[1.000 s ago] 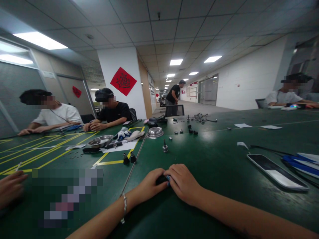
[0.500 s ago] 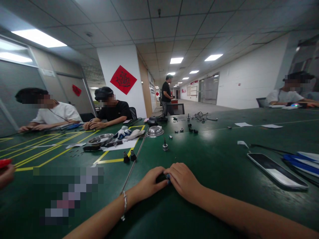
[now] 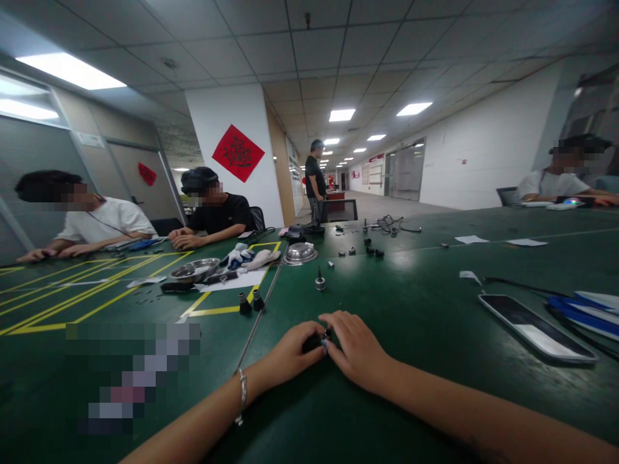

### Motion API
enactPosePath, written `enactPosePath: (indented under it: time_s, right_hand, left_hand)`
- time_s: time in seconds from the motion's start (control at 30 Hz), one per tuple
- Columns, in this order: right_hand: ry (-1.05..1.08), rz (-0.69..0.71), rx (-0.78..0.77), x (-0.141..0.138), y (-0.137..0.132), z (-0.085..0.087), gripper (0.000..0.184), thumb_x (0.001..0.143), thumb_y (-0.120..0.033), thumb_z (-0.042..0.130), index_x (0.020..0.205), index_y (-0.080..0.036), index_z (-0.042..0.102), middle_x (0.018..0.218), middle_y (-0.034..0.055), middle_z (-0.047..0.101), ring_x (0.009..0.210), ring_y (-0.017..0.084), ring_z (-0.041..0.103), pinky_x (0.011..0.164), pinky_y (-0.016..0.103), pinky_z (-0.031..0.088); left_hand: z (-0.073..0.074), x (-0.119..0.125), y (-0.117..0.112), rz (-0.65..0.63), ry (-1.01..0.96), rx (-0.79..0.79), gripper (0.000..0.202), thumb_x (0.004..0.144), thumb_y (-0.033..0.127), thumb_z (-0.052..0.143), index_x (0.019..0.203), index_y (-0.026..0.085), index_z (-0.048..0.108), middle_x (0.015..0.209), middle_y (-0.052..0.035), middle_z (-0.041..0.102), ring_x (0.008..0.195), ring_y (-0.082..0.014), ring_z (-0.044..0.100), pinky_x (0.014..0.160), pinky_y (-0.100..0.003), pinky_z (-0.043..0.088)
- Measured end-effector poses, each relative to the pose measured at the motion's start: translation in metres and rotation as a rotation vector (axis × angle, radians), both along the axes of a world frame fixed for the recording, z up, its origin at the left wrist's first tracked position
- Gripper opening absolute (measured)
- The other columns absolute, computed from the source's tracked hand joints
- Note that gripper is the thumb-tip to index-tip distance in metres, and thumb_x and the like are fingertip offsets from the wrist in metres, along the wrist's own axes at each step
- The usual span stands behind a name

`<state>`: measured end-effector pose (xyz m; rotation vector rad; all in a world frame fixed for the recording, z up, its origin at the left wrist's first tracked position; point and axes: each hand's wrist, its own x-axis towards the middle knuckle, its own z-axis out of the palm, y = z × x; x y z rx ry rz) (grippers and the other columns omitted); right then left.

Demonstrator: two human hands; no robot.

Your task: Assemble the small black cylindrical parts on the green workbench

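Note:
In my left hand [image 3: 294, 348] is a small dark cylindrical part [image 3: 325, 335] with a shiny end, held between thumb and curled fingers. Most of its body is hidden by the hand. My right hand [image 3: 356, 345] is at the part's shiny end, its index finger lifted above and its thumb close below, fingers apart. Whether the thumb touches the part I cannot tell. Beyond the hands, a metal fitting with a thin stem [image 3: 320, 280] stands upright on the green table [image 3: 416, 309]. Two black cone-shaped parts with metal tops [image 3: 251, 301] stand to the left.
A phone [image 3: 536, 327] lies on the right beside blue-and-white items [image 3: 590, 316]. An upturned metal bowl [image 3: 300, 253], a metal dish [image 3: 196, 269] and gloves [image 3: 246, 256] lie farther back. Several small dark parts [image 3: 372, 250] are scattered beyond. Other people sit around the table; one person stands behind.
My right hand's fingers have parted and lifted off the part, showing its end. My left hand has barely moved. The hand with a red object at the left edge is gone from view.

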<state>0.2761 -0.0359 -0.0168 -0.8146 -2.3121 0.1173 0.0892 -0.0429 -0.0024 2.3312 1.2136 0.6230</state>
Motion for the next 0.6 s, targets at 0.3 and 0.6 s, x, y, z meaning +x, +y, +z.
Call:
enactPosePath:
  time_s: [0.3,0.6]
  right_hand:
    - [-0.019,-0.015,0.001,0.0003,0.0037,-0.0008,0.014,0.086,-0.013,0.054,0.1,-0.016,0.056,0.095,0.0064,0.058,0.087,0.021,0.052,0.076,0.033,0.04]
    - [-0.051,0.084,0.024,0.0038,0.0019,0.0008,0.035,0.088,-0.012,0.049,0.122,-0.016,0.052,0.099,0.0082,0.056,0.088,0.021,0.051,0.077,0.034,0.042]
  left_hand:
    - [0.0032,0.0011,-0.0017,-0.001,0.039,-0.008,0.017,0.085,0.027,0.053,0.099,0.017,0.058,0.096,-0.0045,0.063,0.088,-0.02,0.057,0.082,-0.033,0.045]
    - [-0.0017,0.0004,0.0,0.028,0.019,-0.015,0.019,0.084,0.028,0.054,0.1,0.017,0.057,0.101,-0.0066,0.063,0.095,-0.0218,0.057,0.087,-0.036,0.045]
